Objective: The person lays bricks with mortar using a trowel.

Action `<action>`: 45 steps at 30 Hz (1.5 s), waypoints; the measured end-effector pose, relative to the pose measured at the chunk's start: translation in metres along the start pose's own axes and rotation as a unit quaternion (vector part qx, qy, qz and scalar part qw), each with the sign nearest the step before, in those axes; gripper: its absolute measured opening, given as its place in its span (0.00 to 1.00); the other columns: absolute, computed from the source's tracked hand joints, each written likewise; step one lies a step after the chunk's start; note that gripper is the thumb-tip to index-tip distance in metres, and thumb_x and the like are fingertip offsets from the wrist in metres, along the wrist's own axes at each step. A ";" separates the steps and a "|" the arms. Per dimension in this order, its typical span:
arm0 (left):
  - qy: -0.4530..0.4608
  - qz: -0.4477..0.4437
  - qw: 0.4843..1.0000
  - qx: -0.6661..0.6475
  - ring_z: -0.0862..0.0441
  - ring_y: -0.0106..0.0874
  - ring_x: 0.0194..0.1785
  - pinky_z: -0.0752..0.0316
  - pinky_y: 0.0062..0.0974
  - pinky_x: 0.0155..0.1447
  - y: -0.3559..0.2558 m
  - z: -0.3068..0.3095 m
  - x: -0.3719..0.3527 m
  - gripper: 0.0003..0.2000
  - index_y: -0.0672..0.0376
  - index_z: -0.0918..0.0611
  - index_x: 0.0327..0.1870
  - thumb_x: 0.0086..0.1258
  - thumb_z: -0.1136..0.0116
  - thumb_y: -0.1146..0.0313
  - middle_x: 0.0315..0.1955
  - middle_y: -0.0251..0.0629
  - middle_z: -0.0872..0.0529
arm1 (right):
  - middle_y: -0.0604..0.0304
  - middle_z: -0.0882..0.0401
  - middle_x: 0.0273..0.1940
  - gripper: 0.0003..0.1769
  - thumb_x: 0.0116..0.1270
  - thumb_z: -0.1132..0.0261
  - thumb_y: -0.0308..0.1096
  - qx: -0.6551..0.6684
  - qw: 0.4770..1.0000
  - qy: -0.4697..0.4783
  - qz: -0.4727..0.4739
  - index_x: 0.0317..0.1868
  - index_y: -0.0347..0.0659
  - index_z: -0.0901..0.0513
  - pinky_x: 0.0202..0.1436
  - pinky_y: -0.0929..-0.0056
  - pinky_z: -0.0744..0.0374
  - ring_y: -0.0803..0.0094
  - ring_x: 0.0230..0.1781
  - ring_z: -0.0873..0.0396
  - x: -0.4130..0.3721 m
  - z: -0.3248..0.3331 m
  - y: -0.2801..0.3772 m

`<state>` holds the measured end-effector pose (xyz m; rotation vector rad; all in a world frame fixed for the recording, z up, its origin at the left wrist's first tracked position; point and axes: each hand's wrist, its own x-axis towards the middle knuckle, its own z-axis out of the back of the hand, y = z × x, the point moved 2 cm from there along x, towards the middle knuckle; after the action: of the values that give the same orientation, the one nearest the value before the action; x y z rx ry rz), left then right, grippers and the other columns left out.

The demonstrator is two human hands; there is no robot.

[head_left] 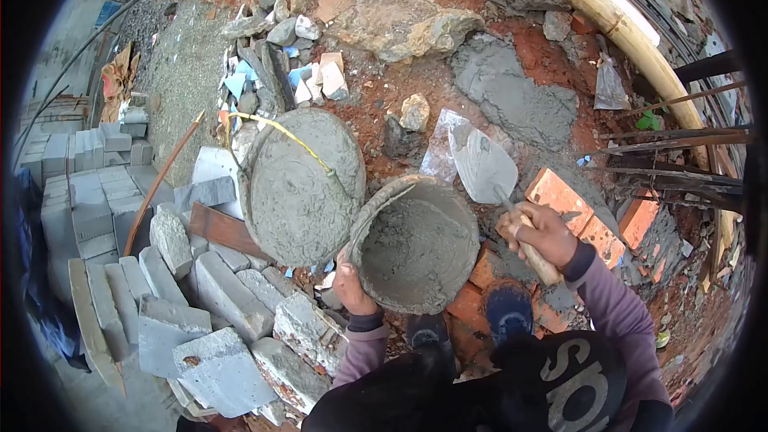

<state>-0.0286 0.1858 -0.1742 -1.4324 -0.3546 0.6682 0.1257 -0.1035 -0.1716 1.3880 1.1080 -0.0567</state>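
Observation:
My left hand (pixel 350 286) grips the near rim of a round pan (pixel 416 242) caked with grey mortar, tilted toward me. My right hand (pixel 538 232) is closed on the wooden handle of a trowel (pixel 482 164), whose mortar-smeared blade points up and away, just right of the pan. A second, larger pan (pixel 300 184) full of wet mortar sits to the left, touching the first one, with a yellow cord across its top.
Red bricks (pixel 574 212) lie under and right of my right hand. A pile of grey concrete blocks (pixel 192 304) fills the lower left. A mortar patch (pixel 512 92) and rubble lie ahead. A thick bamboo pole (pixel 632 40) and rebar (pixel 672 144) run along the right.

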 end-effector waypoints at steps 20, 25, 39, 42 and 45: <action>0.001 -0.074 0.997 0.011 0.24 0.38 0.57 0.34 0.35 0.65 0.034 0.024 -0.013 0.33 0.74 0.20 0.53 0.73 0.51 0.43 0.52 0.51 0.19 | 0.45 0.18 0.30 0.17 0.54 0.36 0.28 -0.594 0.717 0.354 0.085 0.45 0.32 0.20 0.39 0.57 0.18 0.50 0.36 0.16 0.083 -0.069 -0.066; 0.030 -0.060 0.997 -0.029 0.22 0.38 0.57 0.30 0.36 0.62 0.037 0.015 -0.006 0.36 0.75 0.26 0.60 0.75 0.55 0.42 0.55 0.50 0.20 | 0.56 0.21 0.27 0.15 0.61 0.36 0.31 -0.333 0.880 0.328 -0.077 0.48 0.37 0.23 0.22 0.68 0.21 0.69 0.20 0.20 0.047 -0.086 -0.072; -0.005 -0.038 0.998 -0.058 0.21 0.36 0.55 0.28 0.34 0.61 0.031 0.019 -0.001 0.34 0.73 0.27 0.61 0.78 0.62 0.44 0.54 0.48 0.20 | 0.66 0.23 0.28 0.17 0.68 0.39 0.30 -0.032 0.976 0.211 -0.030 0.56 0.36 0.22 0.22 0.80 0.24 0.82 0.21 0.24 -0.007 0.005 -0.016; -0.004 -0.051 0.998 -0.044 0.21 0.35 0.54 0.28 0.33 0.61 0.028 0.019 0.001 0.35 0.74 0.26 0.61 0.77 0.60 0.42 0.54 0.47 0.19 | 0.65 0.22 0.29 0.20 0.61 0.39 0.27 -0.102 0.992 0.064 0.035 0.55 0.34 0.21 0.27 0.80 0.25 0.84 0.23 0.25 0.013 0.046 0.024; -0.016 -0.062 0.997 -0.035 0.21 0.36 0.54 0.28 0.33 0.60 0.033 0.021 0.006 0.35 0.74 0.26 0.60 0.77 0.60 0.42 0.52 0.48 0.19 | 0.50 0.19 0.30 0.17 0.59 0.38 0.30 -0.358 0.921 -0.112 0.101 0.48 0.31 0.21 0.36 0.65 0.22 0.59 0.28 0.20 0.067 0.066 0.055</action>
<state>-0.0433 0.2065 -0.2049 -1.4537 -0.4926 0.5832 0.2329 -0.1035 -0.1873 0.7964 0.6794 0.3068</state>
